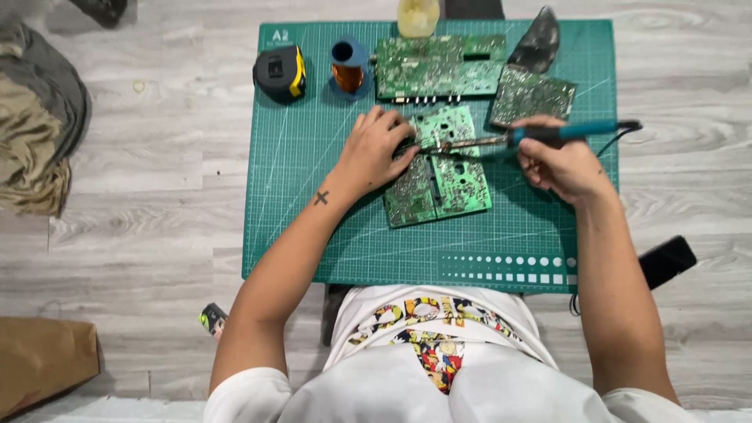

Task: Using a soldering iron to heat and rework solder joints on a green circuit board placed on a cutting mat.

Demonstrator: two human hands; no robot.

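The left hand (378, 150) is resting palm-down on a green circuit board (439, 168), its fingers spread and pressing the board's upper left corner, so its grip is lying open and flat rather than closing round anything; the right hand (565, 166) is holding a soldering iron (540, 135) by its blue handle, the grip clamped around it, and the metal tip is pointing left and touching the board just beside the left fingertips; the board is lying near the middle of a green cutting mat (313, 235), which is sitting on a grey wood-look floor (157, 227); along the mat's far edge a black and yellow tape measure (280, 74), a blue spool of copper wire (348, 69), a larger circuit board (439, 66) and a smaller board (533, 95) are lying well apart from the hands; a crumpled cloth (35, 117) is lying off to the left.
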